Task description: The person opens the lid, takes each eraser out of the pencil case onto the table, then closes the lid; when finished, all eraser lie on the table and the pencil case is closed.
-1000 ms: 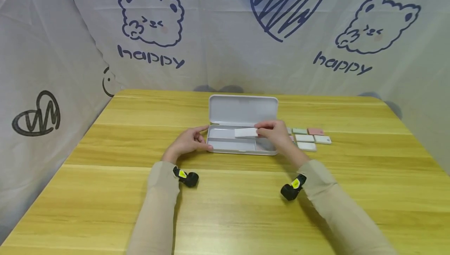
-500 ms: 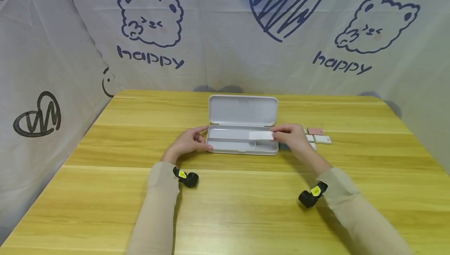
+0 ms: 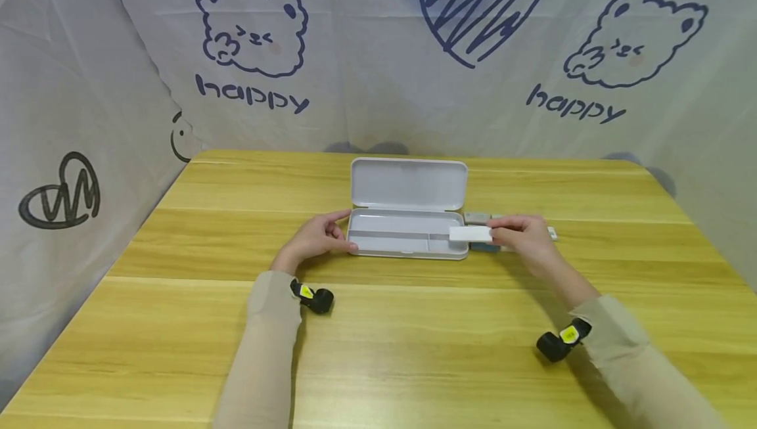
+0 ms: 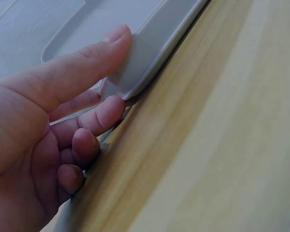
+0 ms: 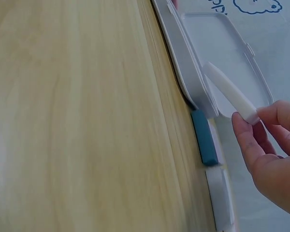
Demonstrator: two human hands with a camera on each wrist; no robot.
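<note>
A white pencil case stands open on the table, its lid raised at the back. Dividers split the inside into a long rear compartment and two front ones. My left hand holds the case's left end, thumb over the front corner and fingers curled at the end wall. Between thumb and fingertips, my right hand pinches one end of a long, flat white bar. The bar's free end overlaps the case's right rim in the head view; in the right wrist view the bar slants above the blocks.
Right of the case lie several small eraser-like blocks, partly hidden by my right hand. Among them are a teal block, a greyish block and a white block. A printed cloth hangs behind the wooden table.
My right hand has carried the white bar rightward, from over the case's rear compartment to past its right end. The left hand has stayed at the case's left end.
</note>
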